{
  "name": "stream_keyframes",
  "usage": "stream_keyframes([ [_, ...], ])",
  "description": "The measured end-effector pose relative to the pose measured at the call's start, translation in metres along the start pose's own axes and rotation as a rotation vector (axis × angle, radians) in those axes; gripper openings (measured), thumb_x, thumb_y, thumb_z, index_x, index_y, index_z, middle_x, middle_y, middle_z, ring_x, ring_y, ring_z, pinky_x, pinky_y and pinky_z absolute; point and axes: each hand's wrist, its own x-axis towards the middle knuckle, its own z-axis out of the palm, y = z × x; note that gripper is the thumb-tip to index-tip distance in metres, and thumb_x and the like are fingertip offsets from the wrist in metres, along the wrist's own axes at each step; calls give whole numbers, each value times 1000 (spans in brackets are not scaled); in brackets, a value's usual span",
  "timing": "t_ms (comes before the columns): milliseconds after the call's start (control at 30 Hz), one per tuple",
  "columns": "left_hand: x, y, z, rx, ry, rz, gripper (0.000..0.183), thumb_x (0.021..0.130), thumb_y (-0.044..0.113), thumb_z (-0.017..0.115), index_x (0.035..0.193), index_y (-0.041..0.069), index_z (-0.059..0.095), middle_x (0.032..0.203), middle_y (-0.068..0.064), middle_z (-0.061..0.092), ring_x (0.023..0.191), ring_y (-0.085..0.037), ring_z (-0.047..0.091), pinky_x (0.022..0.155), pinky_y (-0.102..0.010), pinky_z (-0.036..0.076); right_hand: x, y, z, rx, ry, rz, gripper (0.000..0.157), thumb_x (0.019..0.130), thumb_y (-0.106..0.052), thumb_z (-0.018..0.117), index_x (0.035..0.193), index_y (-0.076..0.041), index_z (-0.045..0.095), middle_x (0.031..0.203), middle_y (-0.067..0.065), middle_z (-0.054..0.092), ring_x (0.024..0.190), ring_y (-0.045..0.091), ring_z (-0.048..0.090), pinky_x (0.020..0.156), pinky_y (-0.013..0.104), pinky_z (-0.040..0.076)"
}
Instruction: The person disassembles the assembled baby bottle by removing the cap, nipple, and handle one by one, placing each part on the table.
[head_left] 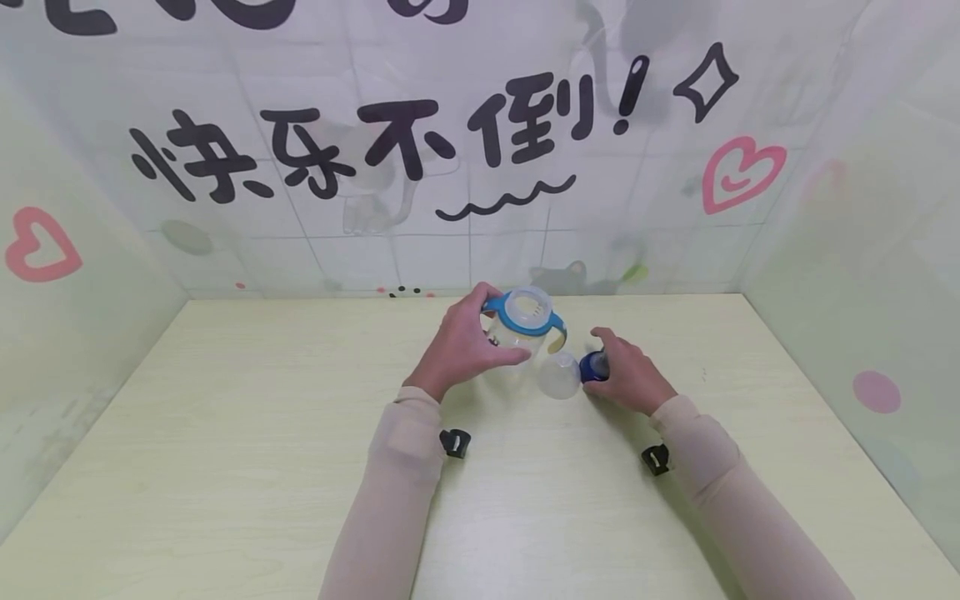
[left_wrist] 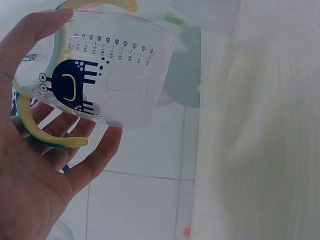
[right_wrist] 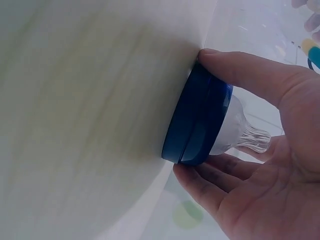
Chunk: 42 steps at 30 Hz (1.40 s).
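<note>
My left hand [head_left: 459,348] holds a clear baby bottle [left_wrist: 117,75] that has a blue-and-yellow handle ring around its neck. Thumb and fingers spread around its sides; a dark cartoon creature and a measuring scale show on its wall. On the right, my right hand [head_left: 636,377] grips a dark blue bottle collar [right_wrist: 197,117] by its rim, thumb on one side and fingers on the other. A clear teat [right_wrist: 235,130] rises from the collar, which sits at the tabletop. Between the two hands stands a clear domed cap [head_left: 558,377], close beside the collar.
The pale wood-grain table [head_left: 247,433] reaches back to a white printed curtain [head_left: 420,258] with black lettering. More printed curtain [head_left: 862,275] borders the right side. A small black device [head_left: 455,443] sits at my left wrist, another [head_left: 656,459] at the right.
</note>
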Motion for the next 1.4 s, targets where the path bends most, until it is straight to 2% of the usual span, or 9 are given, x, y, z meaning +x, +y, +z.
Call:
stream_keyframes([
  [233,0,1,0,-12,-2,0,67,69,32,90,120,11,51,113,0,63,104,-20,58,79,-34,55,0,-3,-6,20,-21,30,84,83,-16,80,148,4,29,137,34,48,124,48,50,100,59,44],
  [367,1,2,0,-13,-2,2,67,69,32,90,119,11,51,113,0,63,103,-19,58,79,-34,55,-1,-8,-14,51,6,26,82,85,-16,78,149,5,30,139,33,47,127,48,48,102,59,42],
  [467,2,2,0,-14,3,7,67,69,31,90,119,11,51,113,0,63,102,-19,58,79,-34,54,-2,-13,-20,94,69,-17,74,87,-13,75,147,5,35,140,32,48,127,46,48,103,58,42],
  [667,1,3,0,-18,10,4,68,69,32,90,120,11,51,113,-1,62,103,-19,58,78,-33,55,-1,-29,-22,230,223,-189,55,87,-4,72,136,6,49,128,26,59,115,39,61,97,50,50],
  [900,0,2,0,-24,11,10,67,69,32,91,118,11,51,112,-1,62,101,-19,58,76,-32,55,-1,-44,-15,364,275,-341,52,85,3,74,132,7,54,127,23,60,110,36,64,94,41,53],
  [1200,0,3,0,-29,11,26,67,69,31,91,118,10,51,112,-1,63,102,-18,58,76,-31,55,3,-50,-9,413,339,-402,40,87,6,70,126,6,59,118,20,65,102,32,66,92,39,54],
  [1400,0,2,0,-22,18,31,67,68,31,91,118,10,51,112,-1,63,101,-19,58,75,-31,55,3,-53,-7,416,353,-411,37,88,6,69,125,7,60,115,19,66,101,31,67,89,36,55],
])
